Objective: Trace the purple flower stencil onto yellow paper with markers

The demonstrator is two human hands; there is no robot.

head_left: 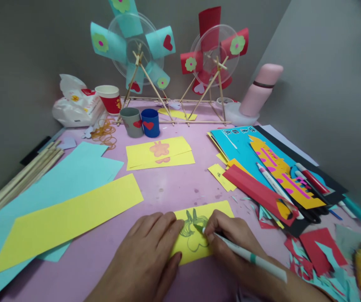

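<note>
Two hands meet over a small yellow slip (219, 209) that lies flat on the pink table (167, 191) at the lower centre of the frame. The left hand (145, 253) rests palm down on the slip's left end. Its fingers are stretched out and close together, gripping nothing and only pressing the paper down. The right hand (230, 237) has its fingers pinched shut around a white pen (252, 258) with a green band, and the pen's green tip touches the slip within a green line drawing (194, 237). The slip looks like thin craft paper. I judge it very light, limp, easy to crease or tear, and likely to slide on the smooth tabletop, so flat pressure close to the tip suits it better than a pinch. To lift it, a bare edge such as the upper right corner seems safest, away from ink that may be wet. The pen appears rigid and light, gripped low on its barrel. A long yellow strip (70, 218) lies at the left, and red scraps (317, 251) lie at the lower right.
</note>
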